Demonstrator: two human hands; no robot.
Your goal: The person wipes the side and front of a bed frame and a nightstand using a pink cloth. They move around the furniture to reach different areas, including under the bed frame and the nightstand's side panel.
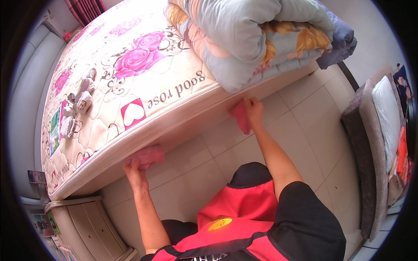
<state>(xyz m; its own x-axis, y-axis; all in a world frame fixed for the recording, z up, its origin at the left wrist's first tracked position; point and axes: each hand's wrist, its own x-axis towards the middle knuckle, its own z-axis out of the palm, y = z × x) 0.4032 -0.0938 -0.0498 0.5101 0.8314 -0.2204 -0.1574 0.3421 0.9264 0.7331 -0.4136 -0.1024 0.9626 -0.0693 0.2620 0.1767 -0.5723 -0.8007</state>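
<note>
My left hand (135,173) grips a pink cloth (151,156) at the side of the bed, just below the mattress edge. Farther along that side, my right hand (254,112) pinches another pink cloth (241,116), whose lower end hangs down over the tiles. Both cloths are close to the pale side panel of the bed frame (189,125); whether they touch it I cannot tell. Above them lies the mattress (183,62), quilted in cream with pink roses and printed writing. A thick folded quilt (235,36) with orange flowers rests over its edge, near my right hand.
Rolled socks (84,101) and a green booklet (55,130) lie on the mattress near the padded headboard (36,88). A nightstand (88,225) stands at lower left. On the right, a grey sofa (369,146) holds a white pillow (386,120). Pale floor tiles (281,140) lie between.
</note>
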